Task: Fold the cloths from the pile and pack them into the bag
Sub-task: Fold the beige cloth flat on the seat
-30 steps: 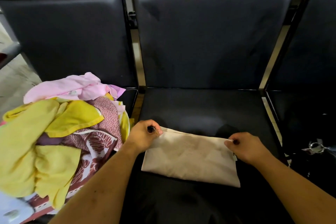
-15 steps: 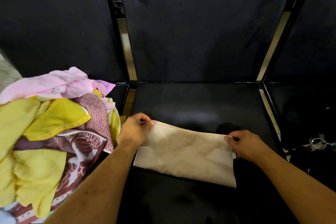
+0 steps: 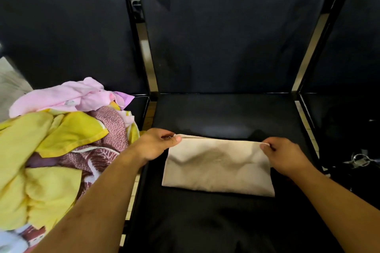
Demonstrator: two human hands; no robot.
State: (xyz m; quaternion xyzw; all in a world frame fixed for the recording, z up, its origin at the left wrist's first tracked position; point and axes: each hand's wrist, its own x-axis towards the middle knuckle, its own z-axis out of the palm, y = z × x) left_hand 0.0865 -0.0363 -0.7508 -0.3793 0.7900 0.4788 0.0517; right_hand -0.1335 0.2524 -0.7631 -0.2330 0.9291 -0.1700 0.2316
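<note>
A row of black padded seats (image 3: 226, 113) with metal frames fills the view, and a folded beige rectangular cloth (image 3: 218, 166) lies flat on the middle seat. The left hand (image 3: 156, 144) pinches its far left corner, the right hand (image 3: 285, 154) its far right corner; a heap of yellow, pink and patterned maroon cloths (image 3: 61, 146) sits on the seat to the left

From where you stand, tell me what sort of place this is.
Probably a public waiting area: black padded seats joined in a row, shiny metal frame bars between backrests, tiled floor showing through the gaps.
</note>
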